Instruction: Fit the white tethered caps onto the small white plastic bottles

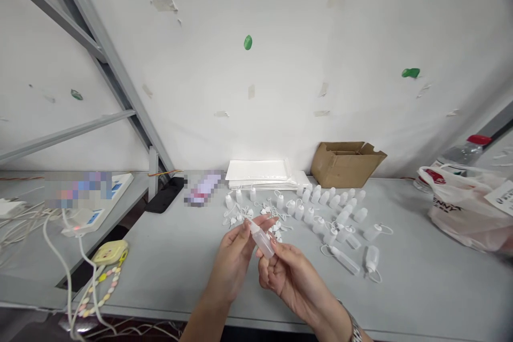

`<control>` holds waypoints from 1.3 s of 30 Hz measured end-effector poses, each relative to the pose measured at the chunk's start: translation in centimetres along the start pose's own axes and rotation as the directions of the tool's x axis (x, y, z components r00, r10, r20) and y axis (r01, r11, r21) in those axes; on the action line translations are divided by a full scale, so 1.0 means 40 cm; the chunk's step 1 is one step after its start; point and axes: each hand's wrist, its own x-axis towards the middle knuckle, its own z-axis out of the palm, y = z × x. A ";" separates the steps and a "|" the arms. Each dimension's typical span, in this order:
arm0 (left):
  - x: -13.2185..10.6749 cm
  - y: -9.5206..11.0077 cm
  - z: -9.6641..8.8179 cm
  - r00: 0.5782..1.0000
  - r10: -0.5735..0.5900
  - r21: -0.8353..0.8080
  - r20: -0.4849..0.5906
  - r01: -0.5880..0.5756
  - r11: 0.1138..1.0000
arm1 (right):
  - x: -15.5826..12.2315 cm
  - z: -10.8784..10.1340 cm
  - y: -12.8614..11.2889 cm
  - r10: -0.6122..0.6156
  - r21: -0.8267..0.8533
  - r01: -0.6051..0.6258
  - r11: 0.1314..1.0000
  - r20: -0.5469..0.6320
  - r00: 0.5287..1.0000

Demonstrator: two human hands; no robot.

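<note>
Between both hands is a small translucent squeeze bottle (262, 242), tilted with its top toward the upper left. My left hand (236, 250) pinches it near the neck, while my right hand (286, 272) grips the bottom end between thumb and fingers. Just behind the hands lies a pile of white caps with loop straps (240, 215), partly hidden by my fingers. Similar bottles (318, 224) stand in loose rows to the right. Several others lie on their sides, among them a long bottle (345, 261) and a shorter bottle (372, 259) with its strap hanging out.
A cardboard box (348, 165) and a stack of white padded sheets (258, 172) stand by the wall. On the right sits a white plastic bag (460, 214) beside a red-capped bottle (467, 155). A power strip (100, 206), cables and a yellow case (110, 252) occupy the left.
</note>
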 end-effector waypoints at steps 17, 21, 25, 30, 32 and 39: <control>-0.009 -0.008 -0.001 0.998 0.045 0.027 0.050 -0.047 0.999 | -0.003 0.012 0.017 -0.211 -0.357 0.157 0.921 -0.117 0.971; -0.003 -0.008 -0.007 1.000 0.008 0.024 0.018 -0.008 1.000 | 0.007 0.008 0.011 -0.298 -0.492 0.218 0.843 -0.090 0.950; -0.003 -0.004 -0.005 0.999 0.033 0.089 -0.011 -0.032 0.996 | 0.011 0.006 0.009 -0.332 -0.566 0.213 0.796 -0.116 0.936; -0.005 0.002 -0.005 1.000 -0.010 0.056 -0.007 0.010 0.998 | 0.009 0.004 0.007 -0.262 -0.548 0.185 0.816 -0.066 0.963; -0.004 0.003 -0.006 1.000 -0.005 0.067 0.011 0.004 0.998 | 0.008 0.005 0.008 -0.251 -0.539 0.181 0.822 -0.059 0.966; -0.003 -0.006 0.005 0.991 -0.085 -0.009 0.106 0.086 0.996 | 0.006 0.001 0.024 -0.344 -0.561 0.224 0.797 -0.115 0.932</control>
